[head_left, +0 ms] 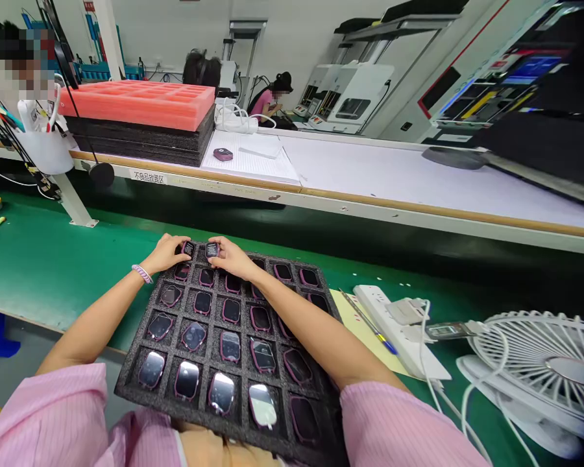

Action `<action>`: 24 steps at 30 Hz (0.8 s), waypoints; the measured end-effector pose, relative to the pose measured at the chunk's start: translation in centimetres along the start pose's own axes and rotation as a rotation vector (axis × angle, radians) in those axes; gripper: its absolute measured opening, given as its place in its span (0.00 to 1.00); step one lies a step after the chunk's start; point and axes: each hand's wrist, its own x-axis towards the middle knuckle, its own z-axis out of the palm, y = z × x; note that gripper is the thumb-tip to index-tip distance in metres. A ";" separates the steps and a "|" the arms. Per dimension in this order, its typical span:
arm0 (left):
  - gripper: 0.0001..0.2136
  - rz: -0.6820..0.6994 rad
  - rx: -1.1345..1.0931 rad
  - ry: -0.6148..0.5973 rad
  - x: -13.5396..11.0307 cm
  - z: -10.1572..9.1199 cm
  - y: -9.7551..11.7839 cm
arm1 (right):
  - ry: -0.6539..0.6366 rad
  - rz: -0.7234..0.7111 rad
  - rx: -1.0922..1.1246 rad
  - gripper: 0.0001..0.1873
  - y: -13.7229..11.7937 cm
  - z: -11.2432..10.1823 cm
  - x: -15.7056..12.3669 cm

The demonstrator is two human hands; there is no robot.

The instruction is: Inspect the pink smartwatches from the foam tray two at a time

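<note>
A black foam tray (175, 405) lies tilted across the front edge of the green bench, its square pockets holding several smartwatch bodies (231, 311) with dark, glossy screens and purple-pink frames. At the far left corner of the tray, my left hand (168, 251) pinches one smartwatch (188, 249) by its side. My right hand (228, 258) grips another smartwatch (212, 250) in the neighbouring far pocket. Both of these screens show white markings too small to read. My right forearm crosses over the tray and hides some pockets.
A white power strip (377, 311), a yellow sheet (345, 311) with a pen, and a white fan (545, 363) stand right of the tray. Red foam (141, 100) tops black foam trays on the raised shelf (370, 175). Other people sit beyond.
</note>
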 end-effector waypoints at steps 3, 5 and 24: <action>0.24 0.006 0.206 -0.004 0.1 -0.1 -0.2 | 0.066 -0.057 -0.291 0.26 0.1 0.4 0.6; 0.25 -0.010 0.314 -0.012 -0.1 -0.3 -0.1 | 0.082 -0.067 -0.454 0.26 0.0 0.8 0.8; 0.19 -0.137 0.619 -0.142 4.5 9.9 13.4 | 0.125 0.321 -1.146 0.18 -0.5 -6.3 -5.9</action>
